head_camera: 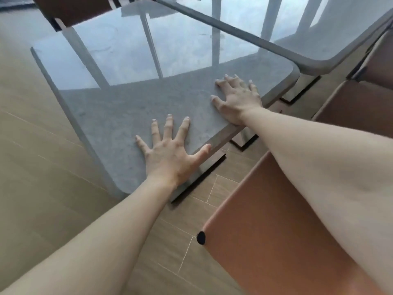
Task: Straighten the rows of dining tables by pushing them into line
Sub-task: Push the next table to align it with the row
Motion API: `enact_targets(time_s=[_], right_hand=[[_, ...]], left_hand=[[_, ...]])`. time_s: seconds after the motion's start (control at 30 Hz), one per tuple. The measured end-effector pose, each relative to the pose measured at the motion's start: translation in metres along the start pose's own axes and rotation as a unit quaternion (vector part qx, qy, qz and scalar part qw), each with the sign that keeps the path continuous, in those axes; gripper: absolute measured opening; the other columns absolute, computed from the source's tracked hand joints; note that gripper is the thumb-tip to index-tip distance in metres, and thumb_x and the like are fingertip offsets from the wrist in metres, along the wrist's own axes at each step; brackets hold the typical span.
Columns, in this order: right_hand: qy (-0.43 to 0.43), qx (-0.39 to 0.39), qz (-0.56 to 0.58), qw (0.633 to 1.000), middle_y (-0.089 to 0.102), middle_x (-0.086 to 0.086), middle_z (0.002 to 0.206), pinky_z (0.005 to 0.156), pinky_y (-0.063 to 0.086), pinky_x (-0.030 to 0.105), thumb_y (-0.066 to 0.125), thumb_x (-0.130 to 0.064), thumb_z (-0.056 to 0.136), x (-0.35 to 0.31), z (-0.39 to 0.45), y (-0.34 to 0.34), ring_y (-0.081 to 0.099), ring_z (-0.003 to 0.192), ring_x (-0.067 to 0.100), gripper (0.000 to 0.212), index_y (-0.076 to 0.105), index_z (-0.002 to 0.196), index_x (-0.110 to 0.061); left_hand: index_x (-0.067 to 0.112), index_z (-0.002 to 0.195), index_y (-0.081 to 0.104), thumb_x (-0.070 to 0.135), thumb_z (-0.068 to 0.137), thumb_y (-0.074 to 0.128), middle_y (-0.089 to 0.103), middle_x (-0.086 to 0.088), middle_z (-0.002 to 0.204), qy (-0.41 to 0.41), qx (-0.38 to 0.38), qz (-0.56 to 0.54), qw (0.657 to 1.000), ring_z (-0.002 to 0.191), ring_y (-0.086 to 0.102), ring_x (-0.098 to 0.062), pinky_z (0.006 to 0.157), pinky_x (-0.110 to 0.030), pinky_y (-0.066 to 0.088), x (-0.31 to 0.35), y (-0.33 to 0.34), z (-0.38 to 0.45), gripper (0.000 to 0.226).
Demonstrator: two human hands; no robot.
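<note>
Left hand [170, 152] and right hand [238, 99] lay flat, fingers spread, grasping nothing, on the grey table [119, 116] near its edge. The stone-like top probably handled as heavy, rigid and smooth; palms near the edge suited pushing.

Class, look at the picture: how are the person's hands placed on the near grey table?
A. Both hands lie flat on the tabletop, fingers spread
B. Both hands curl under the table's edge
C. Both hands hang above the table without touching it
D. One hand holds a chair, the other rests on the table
A: the left hand and the right hand both lie palm down on the grey table, fingers spread, near its edge.
</note>
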State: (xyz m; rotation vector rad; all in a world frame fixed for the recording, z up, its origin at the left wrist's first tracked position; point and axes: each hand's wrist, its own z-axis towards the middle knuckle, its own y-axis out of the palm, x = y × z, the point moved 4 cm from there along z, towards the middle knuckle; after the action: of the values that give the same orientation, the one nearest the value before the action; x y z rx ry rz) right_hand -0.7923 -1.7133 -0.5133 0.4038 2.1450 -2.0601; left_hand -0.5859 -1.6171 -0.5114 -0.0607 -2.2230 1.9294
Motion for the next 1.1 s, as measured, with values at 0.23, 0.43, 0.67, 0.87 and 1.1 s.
enact_targets(time_s=[0.23, 0.43, 0.67, 0.87, 1.1], right_hand=[[0.089, -0.133, -0.021, 0.987, 0.022, 0.007, 0.166, 0.121, 0.021, 0.055, 0.045, -0.049, 0.099, -0.032, 0.008, -0.026, 0.019, 0.154, 0.030, 0.065, 0.030, 0.156, -0.022], [0.043, -0.246, -0.200, 0.947, 0.057, 0.004, 0.142, 0.091, 0.056, 0.042, 0.072, -0.037, 0.089, -0.087, -0.020, -0.055, 0.060, 0.126, 0.028, 0.055, 0.059, 0.138, -0.015], [0.176, -0.222, -0.009, 0.959, 0.065, 0.013, 0.127, 0.083, 0.052, 0.036, 0.062, -0.011, 0.096, -0.084, -0.083, -0.052, 0.063, 0.117, 0.031, 0.022, 0.065, 0.118, -0.007], [0.161, -0.124, 0.355, 0.913, 0.068, -0.002, 0.122, 0.100, 0.052, 0.038, 0.079, -0.037, 0.085, -0.130, -0.117, -0.091, 0.061, 0.120, 0.017, 0.038, 0.068, 0.118, -0.020], [0.051, 0.040, 0.545, 0.836, 0.069, -0.010, 0.120, 0.082, 0.054, 0.013, 0.076, -0.028, 0.090, -0.210, -0.160, -0.212, 0.068, 0.104, 0.000, 0.037, 0.067, 0.125, -0.019]], left_hand=[[0.041, 0.158, 0.015, 0.088, 0.078, 0.043, 0.020, -0.005, 0.165, 0.027, -0.153, 0.073, 0.985, 0.148, 0.027, -0.039, 0.109, -0.054, 0.038, 0.002, -0.046, 0.023, 0.096], [0.040, 0.154, 0.032, 0.051, 0.088, 0.063, 0.024, 0.003, 0.165, 0.033, -0.214, 0.010, 0.976, 0.144, 0.040, -0.025, 0.111, -0.041, 0.042, -0.025, -0.069, -0.014, 0.074], [0.037, 0.132, 0.056, 0.044, 0.090, 0.060, 0.054, 0.011, 0.137, 0.003, -0.209, -0.078, 0.975, 0.123, 0.055, -0.013, 0.096, -0.035, 0.049, -0.055, -0.110, -0.071, 0.043], [0.031, 0.107, 0.071, 0.031, 0.089, 0.075, 0.069, 0.011, 0.117, 0.021, -0.039, -0.352, 0.935, 0.099, 0.068, -0.009, 0.080, -0.022, 0.054, -0.050, -0.223, -0.038, 0.018], [0.030, 0.103, 0.071, 0.022, 0.090, 0.075, 0.071, 0.017, 0.111, 0.150, 0.060, -0.474, 0.866, 0.095, 0.066, 0.011, 0.071, -0.004, 0.048, -0.067, -0.336, -0.039, 0.016]])
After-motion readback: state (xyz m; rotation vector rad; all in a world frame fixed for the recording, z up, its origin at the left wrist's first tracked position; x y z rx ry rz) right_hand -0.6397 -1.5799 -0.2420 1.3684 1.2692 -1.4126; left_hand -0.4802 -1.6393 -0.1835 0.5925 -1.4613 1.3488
